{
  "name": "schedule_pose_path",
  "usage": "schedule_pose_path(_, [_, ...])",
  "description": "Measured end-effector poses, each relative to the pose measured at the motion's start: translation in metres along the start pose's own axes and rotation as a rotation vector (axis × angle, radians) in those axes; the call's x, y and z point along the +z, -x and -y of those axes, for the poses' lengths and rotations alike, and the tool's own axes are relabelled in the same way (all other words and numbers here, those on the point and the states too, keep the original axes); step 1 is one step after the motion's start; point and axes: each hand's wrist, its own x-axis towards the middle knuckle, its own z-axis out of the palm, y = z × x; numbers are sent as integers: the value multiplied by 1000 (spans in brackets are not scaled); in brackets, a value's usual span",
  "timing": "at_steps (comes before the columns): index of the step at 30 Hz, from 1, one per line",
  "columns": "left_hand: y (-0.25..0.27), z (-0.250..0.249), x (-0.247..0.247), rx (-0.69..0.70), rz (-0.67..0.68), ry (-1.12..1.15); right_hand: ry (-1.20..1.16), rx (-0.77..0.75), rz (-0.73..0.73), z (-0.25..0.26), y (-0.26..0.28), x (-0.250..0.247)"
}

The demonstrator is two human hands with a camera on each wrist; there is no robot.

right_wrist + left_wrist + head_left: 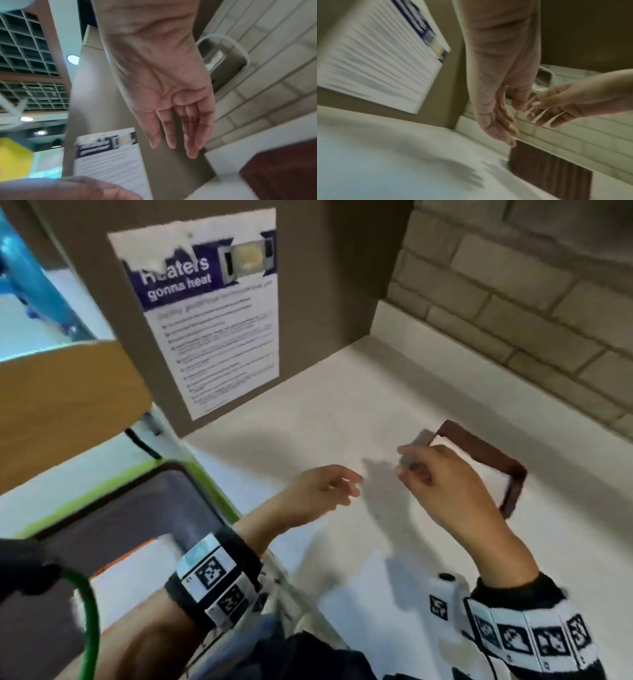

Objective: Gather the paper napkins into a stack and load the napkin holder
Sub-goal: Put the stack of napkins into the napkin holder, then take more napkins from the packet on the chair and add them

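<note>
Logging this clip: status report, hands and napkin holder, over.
Left hand open, holding nothing. Right hand open, at napkin holder. Holder on counter; napkins too blurred to tell. Nothing blocks it.

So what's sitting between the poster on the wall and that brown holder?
Nothing but bare white counter between the poster and the brown napkin holder, as the head view shows.

Item: pale off-white, smooth laminate tabletop [308, 419], filling the centre and right of the head view, bounded by a brown panel at upper left and a brick wall at upper right. On it: one dark brown, rectangular open-frame napkin holder [486, 453], right of centre, near the wall.
</note>
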Motion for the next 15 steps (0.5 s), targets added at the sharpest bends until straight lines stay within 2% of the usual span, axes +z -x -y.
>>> schedule_pose_path(3, [56, 47, -25, -84, -139, -24, -28, -142, 214, 29, 12, 54])
schedule_pose_path(8, [149, 118, -70, -282, -366, -96, 62, -343, 504, 75, 36, 140])
schedule_pose_path(12, [196, 174, -96, -497, -495, -167, 144, -512, 636, 120, 42, 190])
schedule_pose_path(15, [213, 204, -105, -539, -500, -202, 156, -596, 698, 147, 42, 232])
